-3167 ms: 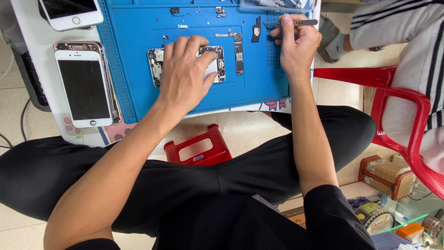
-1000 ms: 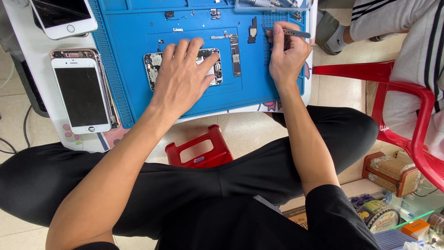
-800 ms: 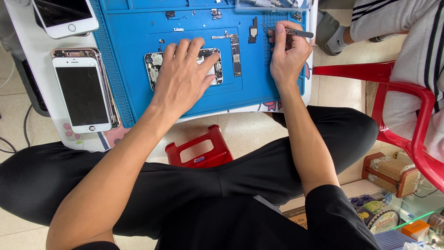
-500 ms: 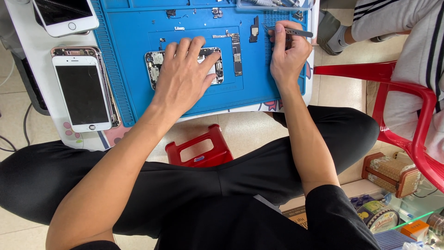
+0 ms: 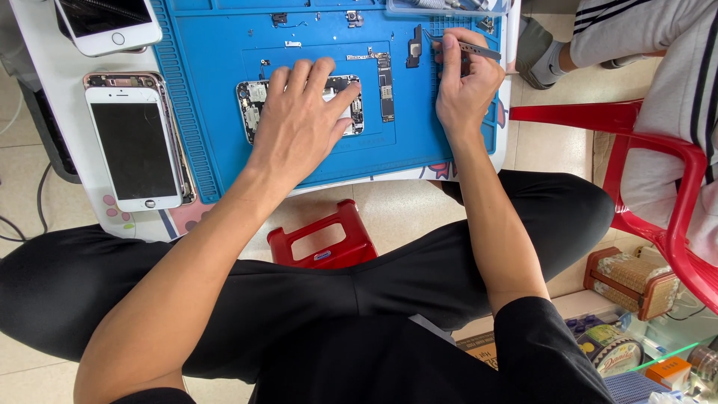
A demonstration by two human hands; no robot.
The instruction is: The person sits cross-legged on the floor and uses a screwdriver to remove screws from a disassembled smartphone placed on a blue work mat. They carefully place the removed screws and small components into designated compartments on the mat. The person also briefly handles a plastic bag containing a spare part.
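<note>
Now L hand (image 5: pixel 303 123) covers opened phone (image 5: pixel 254 112), R hand (image 5: pixel 465 86) pinches tweezers (image 5: pixel 479 51).

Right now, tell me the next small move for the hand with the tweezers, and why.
Probably carry the thin metal tweezers in the right hand left toward the opened phone housing: the left hand lies flat on it on the blue mat, while the tips hover by loose parts.

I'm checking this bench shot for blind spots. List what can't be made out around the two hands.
Head view only:
- Opened phone chassis: its middle is covered by the left hand.
- Tweezers: the right hand wraps the handle; whether the tips hold anything is too small to tell.
- Loose parts on the blue repair mat: too small to identify.
- Clear tray: cut off by the top edge.
- White phone: cut off by the top edge.
</note>
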